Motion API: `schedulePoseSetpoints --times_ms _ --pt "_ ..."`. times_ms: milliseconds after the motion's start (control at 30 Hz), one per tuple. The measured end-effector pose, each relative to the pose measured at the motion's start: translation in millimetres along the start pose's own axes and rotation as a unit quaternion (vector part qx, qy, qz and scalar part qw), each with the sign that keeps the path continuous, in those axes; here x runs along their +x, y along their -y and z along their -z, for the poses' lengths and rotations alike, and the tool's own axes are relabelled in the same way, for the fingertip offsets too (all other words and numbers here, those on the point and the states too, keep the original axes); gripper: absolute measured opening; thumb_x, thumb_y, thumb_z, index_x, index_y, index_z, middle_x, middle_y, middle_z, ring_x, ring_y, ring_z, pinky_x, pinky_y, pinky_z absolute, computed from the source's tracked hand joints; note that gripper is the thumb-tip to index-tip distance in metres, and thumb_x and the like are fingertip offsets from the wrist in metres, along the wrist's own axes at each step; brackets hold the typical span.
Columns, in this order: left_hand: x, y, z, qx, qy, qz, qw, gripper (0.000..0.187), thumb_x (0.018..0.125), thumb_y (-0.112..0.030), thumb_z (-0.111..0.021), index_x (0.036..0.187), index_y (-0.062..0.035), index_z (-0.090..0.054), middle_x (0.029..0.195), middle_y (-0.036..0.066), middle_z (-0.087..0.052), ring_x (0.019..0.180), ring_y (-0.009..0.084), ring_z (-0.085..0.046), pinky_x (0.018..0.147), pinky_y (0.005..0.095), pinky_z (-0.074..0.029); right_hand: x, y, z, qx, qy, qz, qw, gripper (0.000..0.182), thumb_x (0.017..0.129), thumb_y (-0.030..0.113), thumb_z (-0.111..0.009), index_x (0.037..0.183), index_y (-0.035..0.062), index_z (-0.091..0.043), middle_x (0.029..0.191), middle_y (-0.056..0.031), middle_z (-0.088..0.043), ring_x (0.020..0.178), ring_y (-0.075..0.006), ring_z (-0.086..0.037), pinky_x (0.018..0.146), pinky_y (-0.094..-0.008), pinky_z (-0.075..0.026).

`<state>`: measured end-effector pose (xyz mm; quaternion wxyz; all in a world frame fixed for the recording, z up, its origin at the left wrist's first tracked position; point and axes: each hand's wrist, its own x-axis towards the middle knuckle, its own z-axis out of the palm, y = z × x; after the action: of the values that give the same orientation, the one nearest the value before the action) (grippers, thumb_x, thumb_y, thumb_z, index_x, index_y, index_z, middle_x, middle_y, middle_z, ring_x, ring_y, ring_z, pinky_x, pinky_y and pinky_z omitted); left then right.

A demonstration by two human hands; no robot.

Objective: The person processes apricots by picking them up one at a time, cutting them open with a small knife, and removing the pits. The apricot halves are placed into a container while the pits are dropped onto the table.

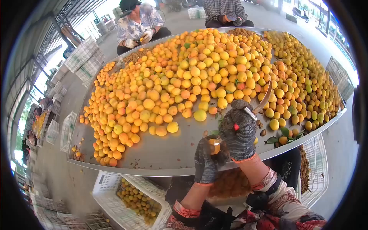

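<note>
My left hand [206, 163], in a dark grey knit glove, holds a cut apricot [214, 145] just over the near edge of the metal table [165, 151]. My right hand [238, 130], gloved alike, is closed on a curved knife [264, 98], whose blade points up and away over the fruit. Something red shows between the right fingers. A large heap of orange and yellow apricots [153, 94] lies beyond both hands. A smaller, greener heap [303, 82] is on the right side. Green leaves [285, 132] and small pits lie near the right hand.
Below the table stand a white crate [105, 191] with greenish fruit at left and another crate [318, 168] at right. A brown mass is under my hands. Across the table sit two people [140, 23] [226, 13]. Stacked crates [86, 55] stand at the back left.
</note>
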<state>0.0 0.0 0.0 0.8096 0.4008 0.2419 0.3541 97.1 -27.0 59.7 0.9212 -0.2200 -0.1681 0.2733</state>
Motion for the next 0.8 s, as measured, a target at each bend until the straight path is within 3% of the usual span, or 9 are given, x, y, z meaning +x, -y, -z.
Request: schedulePoseSetpoints --times_ms 100,167,300,367,400,467,700,767,800 --pt "3.4 8.6 6.4 0.073 -0.025 -0.03 0.997 0.038 0.093 -0.032 -0.035 0.112 -0.0018 -0.05 0.107 0.008 -0.051 0.096 0.0159 -0.049 0.087 0.0296 -0.039 -4.7 -5.1 2.6 -0.052 -0.025 0.006 0.998 0.024 0.077 0.011 -0.062 0.098 0.0083 -0.05 0.067 0.0004 -0.047 0.055 -0.0089 -0.044 0.045 -0.0214 -0.036" --pt "2.1 10.2 1.9 0.165 -0.041 -0.09 0.981 0.037 0.094 -0.028 -0.037 0.107 0.0021 -0.052 0.103 0.01 -0.056 0.094 0.0167 -0.051 0.083 0.0296 -0.041 -8.5 -6.8 8.8 -0.106 -0.01 0.034 0.994 0.024 0.076 0.011 -0.063 0.096 0.0074 -0.051 0.068 0.0009 -0.048 0.056 -0.0083 -0.045 0.046 -0.0212 -0.036" --pt "1.8 8.4 -3.6 0.167 -0.056 -0.109 0.978 0.038 0.093 -0.029 -0.038 0.109 0.0019 -0.052 0.104 0.01 -0.056 0.095 0.0164 -0.051 0.085 0.0296 -0.04 -13.6 -10.3 12.0 -0.201 -0.042 0.073 0.976 0.024 0.076 0.011 -0.064 0.096 0.0068 -0.051 0.069 0.0009 -0.049 0.057 -0.0079 -0.045 0.047 -0.0206 -0.036" --pt "1.1 8.7 -5.0 0.2 -0.061 -0.121 0.97 0.039 0.093 -0.029 -0.038 0.112 0.002 -0.051 0.106 0.01 -0.055 0.097 0.0165 -0.05 0.086 0.0296 -0.04 -12.2 -12.7 19.6 -0.285 -0.013 0.12 0.951 0.025 0.076 0.013 -0.065 0.096 0.0065 -0.051 0.07 0.0003 -0.05 0.057 -0.0077 -0.045 0.047 -0.0202 -0.037" --pt "1.0 10.3 -5.5 0.2 -0.061 -0.12 0.97 0.039 0.093 -0.029 -0.038 0.112 0.002 -0.051 0.106 0.01 -0.055 0.097 0.0165 -0.05 0.086 0.0296 -0.04 -11.7 -12.5 16.4 -0.285 -0.015 0.119 0.951 0.025 0.076 0.013 -0.065 0.096 0.0065 -0.051 0.07 0.0003 -0.05 0.057 -0.0077 -0.045 0.047 -0.0202 -0.037" --pt "2.1 14.3 -6.2 0.125 -0.07 -0.076 0.987 0.041 0.094 -0.031 -0.037 0.113 0.0023 -0.05 0.109 0.01 -0.054 0.098 0.0172 -0.05 0.087 0.0302 -0.039 -8.3 -12.7 6.3 -0.086 -0.045 0.097 0.991 0.024 0.077 0.013 -0.064 0.097 0.0061 -0.051 0.07 0.0003 -0.05 0.056 -0.0073 -0.045 0.046 -0.0195 -0.036" --pt "6.4 15.5 -11.1 0.231 -0.062 -0.163 0.957 0.045 0.094 -0.036 -0.034 0.113 0.0025 -0.049 0.109 0.009 -0.053 0.1 0.0178 -0.049 0.089 0.0307 -0.038 -4.2 -21.2 22.0 -0.068 -0.033 0.102 0.992 0.021 0.078 0.012 -0.062 0.095 0.006 -0.052 0.068 -0.0004 -0.05 0.048 -0.0075 -0.043 0.039 -0.0205 -0.033" --pt "7.1 16.2 -12.9 0.083 -0.082 -0.079 0.99 0.043 0.094 -0.034 -0.033 0.111 0.0027 -0.05 0.108 0.01 -0.053 0.098 0.0184 -0.05 0.088 0.0311 -0.039 3.5 -20.6 35.5 -0.286 -0.041 0.159 0.944 0.022 0.078 0.013 -0.062 0.096 0.0066 -0.051 0.065 -0.0001 -0.048 0.044 -0.0084 -0.041 0.037 -0.0221 -0.033" --pt "6.8 11.4 -16.4 0.083 -0.082 -0.079 0.99 0.043 0.094 -0.034 -0.033 0.111 0.0027 -0.05 0.108 0.01 -0.053 0.098 0.0184 -0.05 0.088 0.0311 -0.039 4.6 -16.6 29.6 -0.286 -0.041 0.159 0.944 0.022 0.078 0.013 -0.062 0.096 0.0066 -0.051 0.065 -0.0001 -0.048 0.044 -0.0084 -0.041 0.037 -0.0221 -0.033"
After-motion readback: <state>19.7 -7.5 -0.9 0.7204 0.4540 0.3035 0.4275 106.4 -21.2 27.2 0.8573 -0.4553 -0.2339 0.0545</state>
